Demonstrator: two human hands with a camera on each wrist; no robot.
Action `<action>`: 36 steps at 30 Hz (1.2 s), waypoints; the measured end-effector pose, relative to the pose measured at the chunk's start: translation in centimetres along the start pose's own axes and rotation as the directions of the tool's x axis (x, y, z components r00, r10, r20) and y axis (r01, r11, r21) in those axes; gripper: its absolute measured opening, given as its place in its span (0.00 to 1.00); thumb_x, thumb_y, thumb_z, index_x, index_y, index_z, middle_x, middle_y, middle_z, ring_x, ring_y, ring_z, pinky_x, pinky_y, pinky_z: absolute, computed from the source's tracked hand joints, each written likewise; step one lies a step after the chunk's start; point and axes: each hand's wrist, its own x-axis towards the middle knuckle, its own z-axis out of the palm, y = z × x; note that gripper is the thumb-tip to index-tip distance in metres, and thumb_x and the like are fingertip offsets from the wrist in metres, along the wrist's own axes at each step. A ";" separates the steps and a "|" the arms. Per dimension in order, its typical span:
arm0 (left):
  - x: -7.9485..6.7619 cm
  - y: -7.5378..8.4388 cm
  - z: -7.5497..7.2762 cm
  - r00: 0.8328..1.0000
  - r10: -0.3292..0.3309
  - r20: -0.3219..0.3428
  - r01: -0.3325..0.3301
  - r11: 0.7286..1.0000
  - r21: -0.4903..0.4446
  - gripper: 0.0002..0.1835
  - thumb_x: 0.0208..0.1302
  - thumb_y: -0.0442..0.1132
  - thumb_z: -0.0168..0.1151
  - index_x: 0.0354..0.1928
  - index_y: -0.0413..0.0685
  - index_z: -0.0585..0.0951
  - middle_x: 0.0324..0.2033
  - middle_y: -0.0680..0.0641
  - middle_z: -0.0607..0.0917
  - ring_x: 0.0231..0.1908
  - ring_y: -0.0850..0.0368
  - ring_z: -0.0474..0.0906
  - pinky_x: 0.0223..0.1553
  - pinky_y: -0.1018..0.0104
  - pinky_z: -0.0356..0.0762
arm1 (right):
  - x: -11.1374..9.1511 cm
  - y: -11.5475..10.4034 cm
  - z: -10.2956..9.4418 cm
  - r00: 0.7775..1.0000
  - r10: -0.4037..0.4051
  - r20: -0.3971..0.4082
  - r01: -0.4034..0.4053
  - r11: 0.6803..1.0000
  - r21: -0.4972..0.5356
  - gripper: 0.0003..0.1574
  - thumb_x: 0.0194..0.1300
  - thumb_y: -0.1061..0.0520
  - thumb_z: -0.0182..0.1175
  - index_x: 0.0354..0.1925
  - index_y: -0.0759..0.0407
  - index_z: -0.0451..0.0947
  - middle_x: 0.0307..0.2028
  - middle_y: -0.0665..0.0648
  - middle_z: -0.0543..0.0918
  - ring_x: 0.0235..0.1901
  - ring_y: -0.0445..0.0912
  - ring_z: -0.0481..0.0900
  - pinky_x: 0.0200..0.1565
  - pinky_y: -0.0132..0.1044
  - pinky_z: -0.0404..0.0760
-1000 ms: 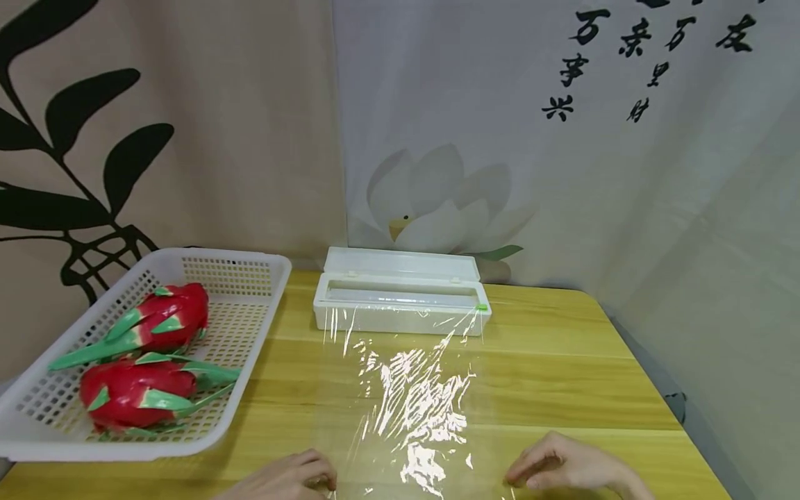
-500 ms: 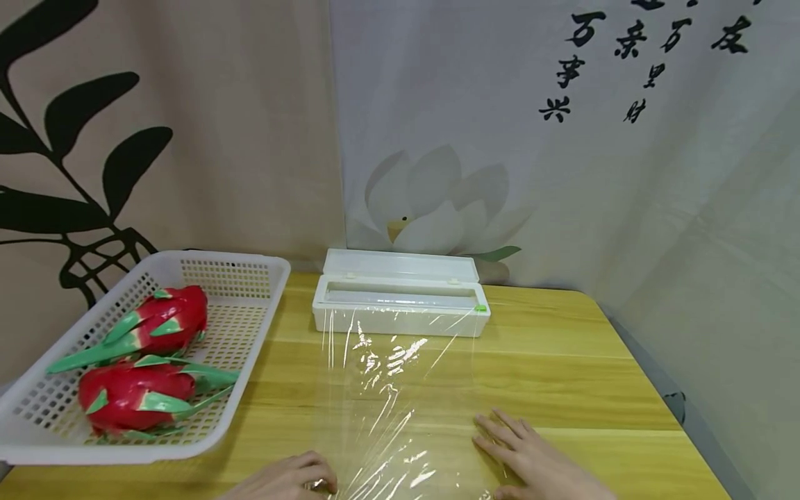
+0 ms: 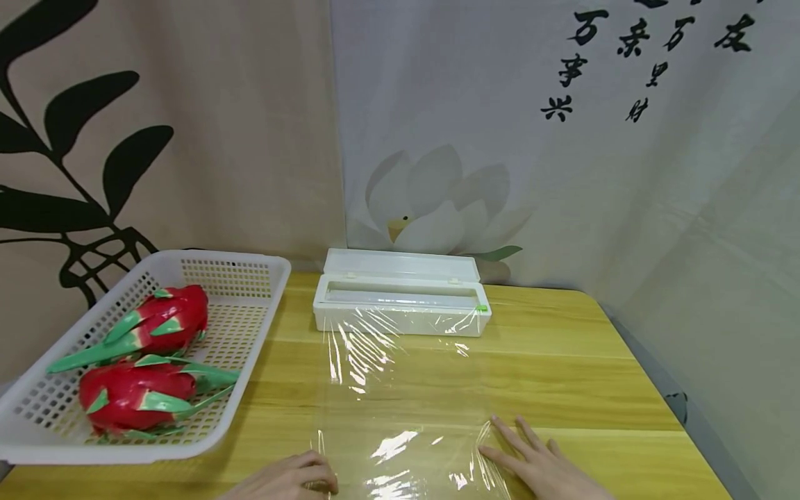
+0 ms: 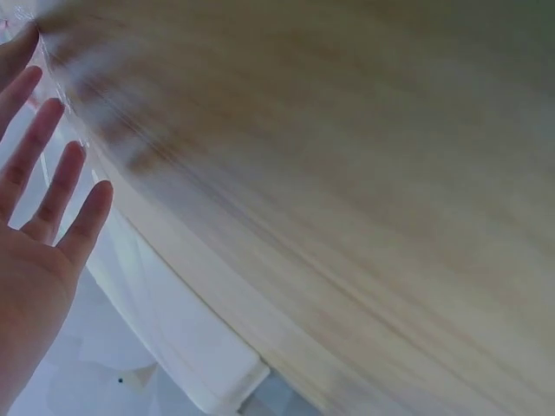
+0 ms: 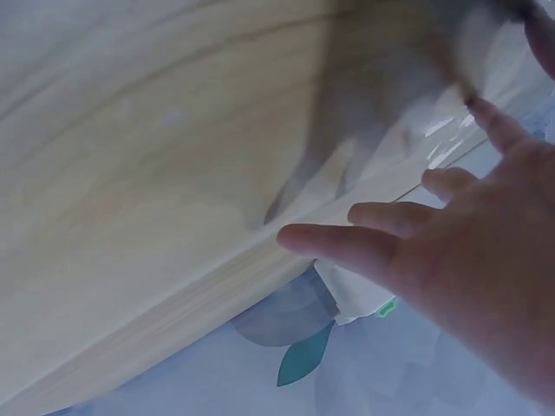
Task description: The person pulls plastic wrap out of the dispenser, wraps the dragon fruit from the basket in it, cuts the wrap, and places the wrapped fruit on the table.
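Note:
A clear sheet of plastic wrap (image 3: 400, 410) runs from the white dispenser box (image 3: 400, 323) toward me over the wooden table. My left hand (image 3: 284, 479), at the lower edge of the head view, pinches the wrap's near left edge; its outer fingers (image 4: 87, 221) extend loosely in the left wrist view. The exact contact of thumb and wrap is hard to see. My right hand (image 3: 537, 458) lies along the wrap's right edge, fingers spread and straight, the fingertips touching the film, which creases beside them. In the right wrist view its outer fingers (image 5: 334, 247) stretch over the table.
A white perforated basket (image 3: 250, 389) on the left holds two red dragon fruits (image 3: 137, 396) with green scales. The dispenser's lid (image 3: 400, 265) stands raised at the back, before a printed curtain (image 3: 437, 139). Bare wooden table (image 3: 594, 382) extends to the right.
My right hand has let go of the wrap's right corner and spread its fingers along that edge. My left hand stays in place. Glare and creases on the film have shifted.

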 end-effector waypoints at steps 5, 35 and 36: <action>0.0 -0.1 -0.1 1.000 -0.003 -0.009 0.003 1.000 -0.007 0.07 0.61 0.49 0.63 0.38 0.60 0.84 0.40 0.58 0.81 0.43 0.67 0.72 0.46 0.84 0.68 | -0.2 0.2 0.2 0.999 0.025 0.029 -0.026 0.999 0.044 0.48 0.55 0.22 0.53 0.70 0.33 0.57 0.74 0.59 0.52 0.71 0.44 0.22 0.37 0.80 0.66; 2.5 1.0 -10.7 0.721 -0.562 0.404 0.671 0.713 -0.205 0.13 0.64 0.57 0.57 0.47 0.69 0.81 0.44 0.66 0.82 0.45 0.68 0.77 0.42 0.67 0.80 | -0.1 0.4 -0.2 0.993 0.015 0.117 -0.031 0.990 0.137 0.47 0.57 0.27 0.56 0.71 0.34 0.56 0.74 0.58 0.50 0.64 0.78 0.55 0.35 0.83 0.61; 2.5 0.9 -11.5 0.719 -0.584 0.378 0.671 0.726 -0.154 0.13 0.63 0.59 0.56 0.47 0.70 0.81 0.44 0.66 0.82 0.45 0.67 0.77 0.43 0.66 0.80 | -0.1 0.4 -0.3 0.993 0.017 0.118 -0.034 0.990 0.137 0.47 0.57 0.27 0.56 0.71 0.34 0.56 0.74 0.58 0.50 0.64 0.77 0.55 0.35 0.83 0.61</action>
